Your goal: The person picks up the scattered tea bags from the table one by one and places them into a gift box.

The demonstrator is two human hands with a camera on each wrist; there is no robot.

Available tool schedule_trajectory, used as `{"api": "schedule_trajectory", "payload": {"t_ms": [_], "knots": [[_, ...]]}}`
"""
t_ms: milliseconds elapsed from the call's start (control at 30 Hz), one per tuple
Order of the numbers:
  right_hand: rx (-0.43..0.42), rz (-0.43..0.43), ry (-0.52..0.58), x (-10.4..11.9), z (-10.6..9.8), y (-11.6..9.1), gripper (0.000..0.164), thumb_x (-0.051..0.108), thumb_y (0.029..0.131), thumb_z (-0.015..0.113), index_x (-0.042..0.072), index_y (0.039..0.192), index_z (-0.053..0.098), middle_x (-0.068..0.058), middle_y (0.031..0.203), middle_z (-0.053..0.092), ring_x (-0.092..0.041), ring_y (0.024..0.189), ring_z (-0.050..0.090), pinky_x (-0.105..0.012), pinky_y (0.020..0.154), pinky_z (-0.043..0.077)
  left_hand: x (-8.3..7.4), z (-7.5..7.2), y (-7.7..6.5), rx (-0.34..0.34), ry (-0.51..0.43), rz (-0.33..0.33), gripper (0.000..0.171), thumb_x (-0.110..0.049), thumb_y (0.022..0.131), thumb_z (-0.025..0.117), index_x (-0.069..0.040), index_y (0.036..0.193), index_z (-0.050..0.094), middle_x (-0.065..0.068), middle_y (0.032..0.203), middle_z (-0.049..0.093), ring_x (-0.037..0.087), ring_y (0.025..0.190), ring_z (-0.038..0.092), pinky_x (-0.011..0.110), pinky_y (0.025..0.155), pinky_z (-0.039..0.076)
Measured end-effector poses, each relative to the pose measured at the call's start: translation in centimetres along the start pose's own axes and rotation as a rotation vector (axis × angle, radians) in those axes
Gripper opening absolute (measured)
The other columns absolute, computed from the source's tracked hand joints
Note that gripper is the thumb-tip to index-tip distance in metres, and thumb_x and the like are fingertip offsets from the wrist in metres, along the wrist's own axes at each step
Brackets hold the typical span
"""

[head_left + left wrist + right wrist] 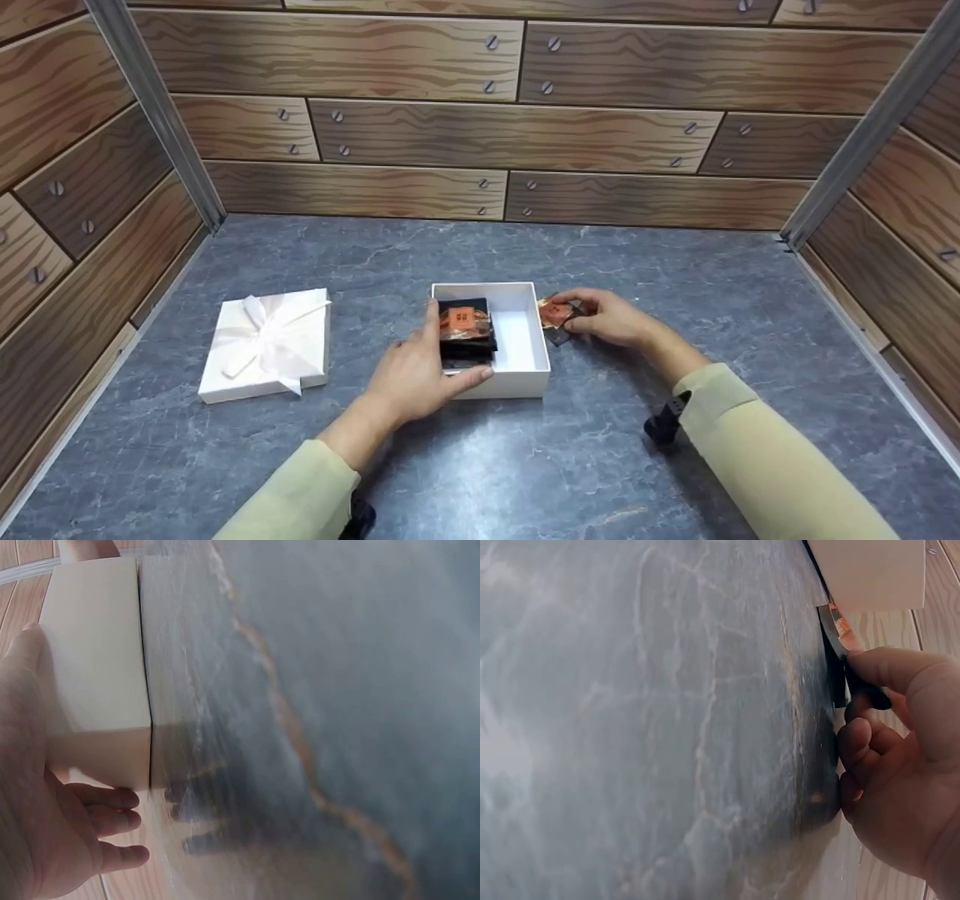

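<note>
A white open box (510, 386) stands in the middle of the grey tabletop. Inside, along its left side, lies a stack of black packets (461, 321) with orange labels. My left hand (412, 375) rests against the box's near left corner, thumb along the front rim and straight index finger by the left wall; the left wrist view shows its other fingers (112, 821) loosely spread beside the box. Just right of the box, my right hand (607, 319) pinches a similar black-and-orange packet (555, 313) between thumb and fingers. Another dark packet (834, 675) seems to lie beneath it, largely hidden.
A white lid (311, 341) with a pale ribbon bow (262, 337) lies to the left of the box. Wood-patterned walls (405, 135) with metal corner posts (161, 120) enclose the back and sides of the tabletop (480, 480).
</note>
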State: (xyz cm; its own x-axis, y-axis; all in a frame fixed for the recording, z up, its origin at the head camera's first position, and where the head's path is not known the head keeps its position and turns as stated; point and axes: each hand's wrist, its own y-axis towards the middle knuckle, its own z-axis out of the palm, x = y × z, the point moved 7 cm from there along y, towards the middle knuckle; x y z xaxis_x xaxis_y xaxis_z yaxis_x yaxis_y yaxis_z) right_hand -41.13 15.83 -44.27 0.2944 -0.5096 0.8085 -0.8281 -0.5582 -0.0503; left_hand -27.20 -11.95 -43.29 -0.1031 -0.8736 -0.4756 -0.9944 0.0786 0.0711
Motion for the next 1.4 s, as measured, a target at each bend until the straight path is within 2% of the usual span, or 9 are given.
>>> {"api": "schedule_trajectory", "payload": {"t_ms": [100, 200, 467, 633, 833, 933, 1033, 1200, 1400], "knots": [[-0.029, -0.027, 0.036, 0.0, -0.3, -0.1, 0.045, 0.003, 0.094, 0.073, -0.001, 0.138, 0.067, -0.02, 0.116, 0.071, -0.021, 0.094, 0.061, -0.024, 0.079, 0.05, 0.0, 0.0, 0.0, 0.006, 0.001, -0.001, 0.132, -0.085, 0.086, 0.063, -0.002, 0.17, 0.004, 0.033, 0.151, 0.052, 0.051, 0.127, 0.06, 0.059, 0.115, 0.042], [-0.048, -0.047, 0.032, 0.1, -0.5, -0.3, 0.041, 0.003, 0.094, 0.074, -0.003, 0.134, 0.069, -0.022, 0.136, 0.067, -0.024, 0.112, 0.06, -0.024, 0.093, 0.046, 0.0, 0.0, 0.0, 0.008, 0.004, -0.004, 0.132, -0.085, 0.086, 0.062, -0.002, 0.17, 0.004, 0.033, 0.15, 0.052, 0.051, 0.127, 0.06, 0.059, 0.116, 0.041], [-0.063, 0.007, 0.039, -0.3, -0.8, -0.9, 0.038, 0.012, 0.101, 0.071, -0.002, 0.136, 0.07, -0.023, 0.138, 0.067, -0.026, 0.123, 0.06, -0.022, 0.099, 0.046, 0.0, 0.0, 0.0, 0.017, 0.002, -0.005, 0.132, -0.086, 0.086, 0.061, -0.002, 0.17, 0.002, 0.032, 0.154, 0.049, 0.051, 0.13, 0.058, 0.058, 0.118, 0.038], [-0.08, 0.03, 0.06, -0.2, -1.5, -1.8, 0.04, 0.013, 0.099, 0.075, 0.001, 0.137, 0.07, -0.021, 0.142, 0.065, -0.033, 0.134, 0.056, -0.022, 0.104, 0.043, 0.0, 0.0, 0.0, 0.026, 0.008, -0.014, 0.133, -0.088, 0.085, 0.06, -0.003, 0.17, 0.002, 0.032, 0.154, 0.05, 0.05, 0.131, 0.058, 0.058, 0.117, 0.039], [-0.233, -0.001, 0.102, 1.1, -3.4, -2.8, 0.04, 0.009, 0.097, 0.077, 0.0, 0.136, 0.071, -0.02, 0.136, 0.069, -0.018, 0.119, 0.067, -0.017, 0.096, 0.051, -0.1, 0.0, 0.1, 0.019, 0.004, -0.004, 0.132, -0.086, 0.086, 0.061, -0.002, 0.17, 0.003, 0.031, 0.149, 0.055, 0.049, 0.127, 0.061, 0.058, 0.117, 0.04], [-0.309, -0.04, 0.149, 2.4, -4.3, -3.3, 0.04, 0.006, 0.097, 0.077, -0.003, 0.135, 0.069, -0.023, 0.133, 0.07, -0.008, 0.107, 0.071, -0.019, 0.092, 0.055, 0.0, -0.1, 0.0, 0.017, 0.002, -0.005, 0.131, -0.085, 0.087, 0.062, -0.001, 0.17, 0.004, 0.031, 0.149, 0.055, 0.049, 0.127, 0.062, 0.058, 0.117, 0.039], [-0.358, -0.084, 0.168, 3.9, -4.7, -3.7, 0.04, 0.005, 0.098, 0.076, -0.004, 0.136, 0.069, -0.025, 0.127, 0.072, -0.005, 0.098, 0.072, -0.02, 0.088, 0.057, 0.0, -0.1, 0.1, 0.016, 0.006, -0.007, 0.131, -0.085, 0.087, 0.061, -0.001, 0.17, 0.004, 0.032, 0.15, 0.054, 0.049, 0.127, 0.061, 0.058, 0.117, 0.039], [-0.383, -0.131, 0.163, 6.4, -4.4, -4.3, 0.038, 0.007, 0.097, 0.079, -0.001, 0.134, 0.072, -0.021, 0.117, 0.076, -0.008, 0.093, 0.071, -0.02, 0.082, 0.057, 0.0, -0.1, 0.1, 0.025, 0.006, -0.007, 0.131, -0.085, 0.087, 0.061, -0.002, 0.17, 0.002, 0.032, 0.152, 0.052, 0.049, 0.129, 0.059, 0.059, 0.118, 0.038], [-0.33, -0.172, 0.154, 9.2, -1.7, -3.9, 0.035, 0.005, 0.095, 0.079, 0.0, 0.129, 0.075, -0.019, 0.12, 0.076, -0.01, 0.083, 0.07, -0.021, 0.072, 0.056, 0.0, 0.0, 0.1, 0.028, -0.006, -0.009, 0.133, -0.086, 0.086, 0.061, -0.002, 0.17, 0.001, 0.032, 0.151, 0.052, 0.049, 0.131, 0.059, 0.059, 0.118, 0.038]]}}
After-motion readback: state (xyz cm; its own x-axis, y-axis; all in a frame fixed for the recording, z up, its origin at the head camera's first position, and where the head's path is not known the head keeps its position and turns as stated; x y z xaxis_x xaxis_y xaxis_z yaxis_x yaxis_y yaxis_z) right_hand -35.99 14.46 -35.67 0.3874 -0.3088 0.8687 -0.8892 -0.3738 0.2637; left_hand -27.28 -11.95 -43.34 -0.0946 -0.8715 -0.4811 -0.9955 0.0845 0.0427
